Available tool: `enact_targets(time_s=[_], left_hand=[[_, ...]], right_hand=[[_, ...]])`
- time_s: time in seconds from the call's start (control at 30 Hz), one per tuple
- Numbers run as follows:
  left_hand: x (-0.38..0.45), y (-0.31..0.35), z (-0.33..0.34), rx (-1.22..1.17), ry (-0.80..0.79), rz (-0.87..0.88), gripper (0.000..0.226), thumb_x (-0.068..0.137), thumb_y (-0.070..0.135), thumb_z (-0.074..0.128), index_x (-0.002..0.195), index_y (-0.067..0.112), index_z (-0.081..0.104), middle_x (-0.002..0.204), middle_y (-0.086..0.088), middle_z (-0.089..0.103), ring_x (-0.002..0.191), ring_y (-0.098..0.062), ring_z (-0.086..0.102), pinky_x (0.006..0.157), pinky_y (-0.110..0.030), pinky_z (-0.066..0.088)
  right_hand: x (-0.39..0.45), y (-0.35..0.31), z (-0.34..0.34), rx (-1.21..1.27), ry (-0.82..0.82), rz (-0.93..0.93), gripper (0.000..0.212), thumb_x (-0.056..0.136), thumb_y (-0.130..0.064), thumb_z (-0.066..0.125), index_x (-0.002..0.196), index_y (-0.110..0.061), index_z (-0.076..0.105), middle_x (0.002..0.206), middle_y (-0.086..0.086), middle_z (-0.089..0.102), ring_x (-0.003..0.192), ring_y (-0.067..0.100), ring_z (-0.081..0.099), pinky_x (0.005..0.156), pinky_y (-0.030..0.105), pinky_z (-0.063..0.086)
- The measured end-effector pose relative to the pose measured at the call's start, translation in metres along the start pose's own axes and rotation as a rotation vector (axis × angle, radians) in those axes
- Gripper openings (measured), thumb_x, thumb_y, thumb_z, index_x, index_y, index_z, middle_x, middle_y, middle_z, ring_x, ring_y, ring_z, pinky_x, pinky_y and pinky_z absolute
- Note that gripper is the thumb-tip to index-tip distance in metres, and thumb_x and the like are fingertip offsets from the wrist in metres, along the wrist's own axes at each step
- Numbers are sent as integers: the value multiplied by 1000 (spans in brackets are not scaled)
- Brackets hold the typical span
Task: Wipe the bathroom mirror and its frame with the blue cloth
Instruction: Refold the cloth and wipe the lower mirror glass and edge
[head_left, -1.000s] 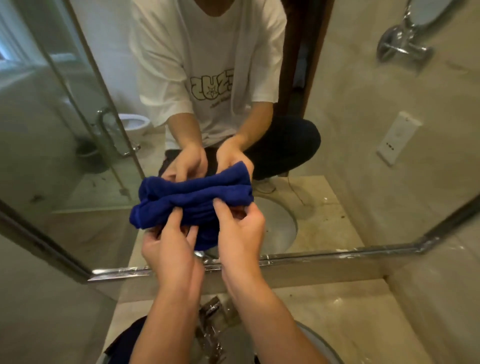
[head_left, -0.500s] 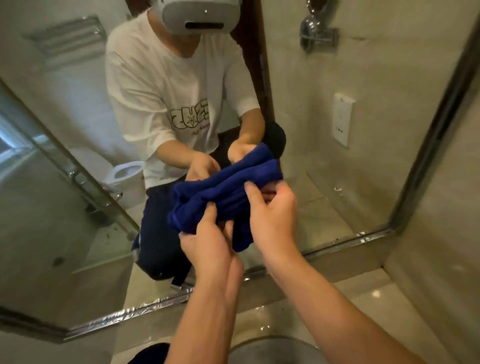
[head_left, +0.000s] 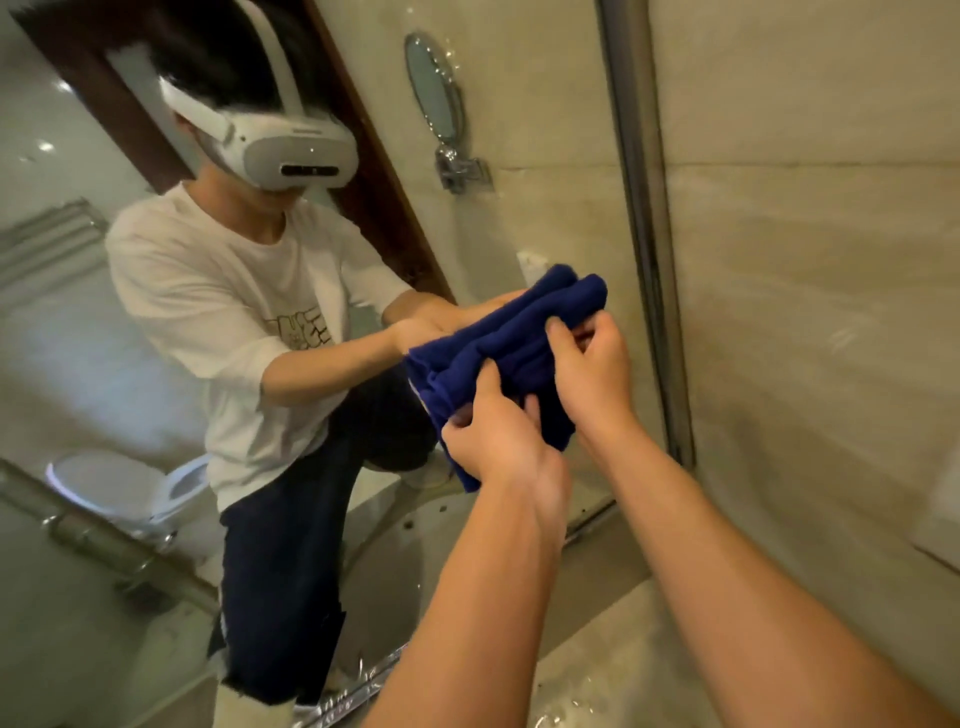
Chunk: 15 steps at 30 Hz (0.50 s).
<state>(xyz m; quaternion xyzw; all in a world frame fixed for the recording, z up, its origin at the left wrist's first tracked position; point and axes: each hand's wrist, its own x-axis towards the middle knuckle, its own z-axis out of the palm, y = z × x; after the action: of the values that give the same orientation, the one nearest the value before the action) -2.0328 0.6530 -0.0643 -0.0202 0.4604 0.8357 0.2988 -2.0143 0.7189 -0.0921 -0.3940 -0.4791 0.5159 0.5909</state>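
The folded blue cloth (head_left: 511, 345) is pressed against the mirror (head_left: 545, 156) near its right side. My left hand (head_left: 498, 431) grips the cloth's lower part, thumb on top. My right hand (head_left: 592, 364) grips the cloth's right end, thumb across the folds. The mirror's metal frame (head_left: 649, 249) runs upright just right of the cloth, and its bottom strip (head_left: 363, 680) slants across the lower view. The glass reflects a person in a white shirt holding the same cloth.
A beige tiled wall (head_left: 821, 312) stands right of the frame. A stone counter (head_left: 613, 691) lies below the mirror. Reflected in the glass are a small round shaving mirror (head_left: 434, 96), a toilet (head_left: 124, 483) and a dark door frame.
Both hands carried the cloth up and to the right, from the mirror's lower middle toward its right frame. The view swung up and tilted, showing more of the reflection.
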Motion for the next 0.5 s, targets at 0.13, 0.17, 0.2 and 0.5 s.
enact_targets(time_s=[0.13,0.17,0.2,0.5], left_hand=[[-6,-5,21,65,-52,-99,15,88,13,71,101,16,63,98,-8,74,85,-22,73,78,-35,61],[-7,-9,28,79,-66,-128,17,87,13,71,102,15,63,95,-8,73,82,-22,72,72,-32,61],[-9,-13,34,89,-71,-154,20,87,13,72,104,14,63,94,-8,71,78,-21,70,64,-29,59],[-1,-22,25,122,-85,-196,16,84,12,74,86,22,62,86,-7,73,73,-22,71,58,-28,57]], right_hand=[[23,-2,-15,38,92,-5,6,96,-26,58,95,-22,53,94,-1,66,91,18,66,84,43,56],[30,-2,-20,36,125,-5,8,96,-25,58,93,-20,52,92,-1,65,90,20,65,85,45,55],[37,-2,-25,43,154,3,10,96,-25,58,93,-19,51,91,-1,64,91,22,65,84,44,55],[35,21,-23,-85,268,-114,9,98,-26,52,98,-19,46,95,-2,58,85,14,58,78,33,51]])
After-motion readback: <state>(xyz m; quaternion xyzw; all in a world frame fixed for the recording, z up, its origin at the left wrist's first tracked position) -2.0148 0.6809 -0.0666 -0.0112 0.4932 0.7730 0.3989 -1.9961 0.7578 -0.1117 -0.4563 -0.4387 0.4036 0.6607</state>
